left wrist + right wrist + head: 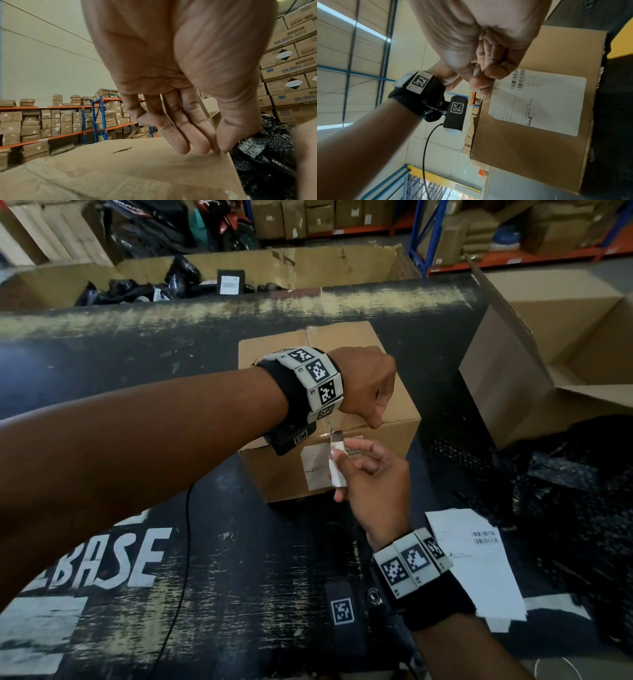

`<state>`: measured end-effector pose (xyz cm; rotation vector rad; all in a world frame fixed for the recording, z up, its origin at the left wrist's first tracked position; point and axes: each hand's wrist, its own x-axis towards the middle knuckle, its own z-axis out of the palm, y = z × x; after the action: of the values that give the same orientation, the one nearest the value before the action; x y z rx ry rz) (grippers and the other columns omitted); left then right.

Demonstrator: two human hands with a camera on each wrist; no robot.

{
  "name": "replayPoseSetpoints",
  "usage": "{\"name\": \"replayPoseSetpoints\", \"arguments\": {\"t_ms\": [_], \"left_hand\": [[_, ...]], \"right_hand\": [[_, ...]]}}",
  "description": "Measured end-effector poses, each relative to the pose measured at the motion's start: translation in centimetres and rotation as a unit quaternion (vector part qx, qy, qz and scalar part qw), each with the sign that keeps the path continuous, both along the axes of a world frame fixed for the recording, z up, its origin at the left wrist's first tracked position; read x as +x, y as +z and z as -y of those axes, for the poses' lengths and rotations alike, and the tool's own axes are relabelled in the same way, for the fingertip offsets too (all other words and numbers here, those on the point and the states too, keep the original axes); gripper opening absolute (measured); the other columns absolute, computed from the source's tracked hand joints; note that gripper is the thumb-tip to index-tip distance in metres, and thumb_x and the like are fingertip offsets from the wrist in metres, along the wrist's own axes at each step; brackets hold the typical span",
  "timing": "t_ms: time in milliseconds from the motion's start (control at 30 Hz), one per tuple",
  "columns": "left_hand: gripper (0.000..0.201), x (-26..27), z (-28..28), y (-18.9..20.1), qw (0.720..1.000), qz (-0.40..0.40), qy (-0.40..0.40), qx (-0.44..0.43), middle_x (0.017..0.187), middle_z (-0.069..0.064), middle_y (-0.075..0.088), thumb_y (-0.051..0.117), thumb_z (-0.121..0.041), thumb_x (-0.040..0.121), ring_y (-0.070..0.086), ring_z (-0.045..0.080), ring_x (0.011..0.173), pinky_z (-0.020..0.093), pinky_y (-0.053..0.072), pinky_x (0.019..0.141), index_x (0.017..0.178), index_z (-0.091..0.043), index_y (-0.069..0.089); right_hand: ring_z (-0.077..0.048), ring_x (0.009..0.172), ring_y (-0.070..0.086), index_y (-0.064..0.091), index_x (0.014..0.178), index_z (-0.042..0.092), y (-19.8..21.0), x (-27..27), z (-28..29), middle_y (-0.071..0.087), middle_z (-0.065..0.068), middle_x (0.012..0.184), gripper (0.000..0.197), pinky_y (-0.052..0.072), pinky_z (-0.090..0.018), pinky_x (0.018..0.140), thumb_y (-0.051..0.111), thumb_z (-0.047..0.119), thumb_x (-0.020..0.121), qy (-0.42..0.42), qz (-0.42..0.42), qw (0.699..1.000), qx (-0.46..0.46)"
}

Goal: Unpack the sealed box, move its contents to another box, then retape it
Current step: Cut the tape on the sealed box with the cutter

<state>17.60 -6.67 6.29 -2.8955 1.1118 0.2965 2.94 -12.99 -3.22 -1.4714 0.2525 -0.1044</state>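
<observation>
- The sealed box (346, 392) sits mid-worktop (171, 542), its near top edge under both your hands.
- Your left hand (368, 385) rests fingertips on that edge, fingers fairly straight.
- Your right hand (373, 477) pinches a small white cutter (337, 470) at the taped seam.
- An open box (534, 364) stands right.

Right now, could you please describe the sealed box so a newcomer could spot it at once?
On the black table, between both hands, sits the small closed brown box. Unlike the open cartons nearby, its flaps are shut, and a white shipping label is on its near side.
</observation>
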Motion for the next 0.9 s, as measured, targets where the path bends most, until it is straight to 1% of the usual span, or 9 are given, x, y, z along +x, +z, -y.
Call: {"name": "replayPoseSetpoints", "arguments": {"t_ms": [167,267,400,500,533,600,700,800,900], "left_hand": [[0.018,-0.1,0.0,0.2,1.0,-0.004,-0.005,0.0,0.076,-0.009,0.073,0.083,-0.039,0.074,0.066,0.012,0.076,0.028,0.052,0.066,0.081,-0.022,0.08],[0.017,0.0,0.1,0.2,1.0,-0.006,-0.007,-0.001,0.075,-0.011,0.072,0.083,-0.038,0.074,0.066,0.01,0.075,0.026,0.049,0.066,0.081,-0.023,0.079],[0.012,0.1,-0.1,0.3,1.0,-0.017,-0.022,0.0,0.068,-0.017,0.065,0.082,-0.035,0.076,0.063,0.006,0.072,0.026,0.051,0.069,0.081,-0.024,0.079],[0.008,0.2,-0.4,0.3,0.999,-0.02,-0.04,-0.003,0.065,-0.021,0.059,0.081,-0.031,0.078,0.061,0.005,0.071,0.022,0.047,0.067,0.08,-0.025,0.077],[0.006,0.1,-0.5,0.3,0.999,-0.023,-0.043,-0.005,0.065,-0.022,0.058,0.08,-0.03,0.078,0.061,0.005,0.07,0.022,0.046,0.068,0.079,-0.026,0.075],[0.007,0.0,-0.6,0.3,0.999,-0.027,-0.045,-0.007,0.065,-0.023,0.058,0.08,-0.029,0.078,0.063,0.007,0.072,0.025,0.051,0.072,0.077,-0.028,0.074],[0.006,-0.1,-0.6,0.5,0.998,-0.036,-0.042,-0.009,0.068,-0.018,0.062,0.08,-0.03,0.078,0.067,0.01,0.076,0.03,0.056,0.078,0.08,-0.025,0.076],[0.006,-0.1,-0.6,0.6,0.998,-0.039,-0.044,-0.012,0.07,-0.017,0.064,0.08,-0.03,0.078,0.067,0.009,0.076,0.03,0.057,0.079,0.08,-0.026,0.076],[0.006,-0.1,-0.8,0.6,0.998,-0.029,-0.049,-0.018,0.067,-0.019,0.061,0.08,-0.03,0.079,0.063,0.006,0.072,0.029,0.056,0.077,0.081,-0.025,0.077]], "right_hand": [[-0.014,0.037,0.059,0.067,0.103,0.01,0.1,0.0,-0.3,0.072,-0.013,0.067,0.016,0.048,-0.023,0.041,0.074,0.013,0.09,-0.003,0.002,1.0,-0.008],[-0.016,0.037,0.059,0.066,0.103,0.009,0.1,0.4,-0.7,0.071,-0.013,0.067,0.016,0.046,-0.024,0.039,0.074,0.013,0.09,-0.008,-0.004,1.0,0.005],[-0.016,0.037,0.059,0.066,0.102,0.012,-0.1,-0.2,-0.5,0.071,-0.007,0.065,0.015,0.045,-0.023,0.039,0.075,0.015,0.09,0.006,-0.005,1.0,0.009],[-0.016,0.038,0.06,0.067,0.101,0.016,-0.2,-0.6,-0.7,0.072,-0.004,0.065,0.014,0.045,-0.021,0.04,0.075,0.017,0.09,0.011,-0.006,1.0,-0.003],[-0.016,0.038,0.06,0.067,0.101,0.016,-0.2,-0.5,-0.8,0.072,-0.005,0.066,0.014,0.044,-0.021,0.04,0.075,0.016,0.09,0.008,-0.005,1.0,-0.003],[-0.016,0.037,0.059,0.067,0.102,0.014,-0.2,0.0,-1.2,0.071,-0.005,0.064,0.015,0.044,-0.022,0.04,0.074,0.015,0.09,0.004,-0.004,1.0,0.002],[-0.014,0.037,0.058,0.068,0.103,0.013,-0.1,0.3,-1.8,0.07,-0.002,0.064,0.015,0.044,-0.021,0.04,0.075,0.017,0.09,0.019,-0.012,1.0,0.002],[-0.013,0.038,0.058,0.069,0.104,0.013,-0.1,-0.3,-2.9,0.072,-0.005,0.071,0.017,0.046,-0.022,0.041,0.076,0.018,0.089,0.061,-0.018,0.998,0.006],[-0.016,0.041,0.06,0.069,0.105,0.014,-0.5,-1.2,-4.0,0.073,-0.006,0.071,0.017,0.049,-0.027,0.043,0.076,0.018,0.089,0.08,-0.008,0.997,0.003]]}}
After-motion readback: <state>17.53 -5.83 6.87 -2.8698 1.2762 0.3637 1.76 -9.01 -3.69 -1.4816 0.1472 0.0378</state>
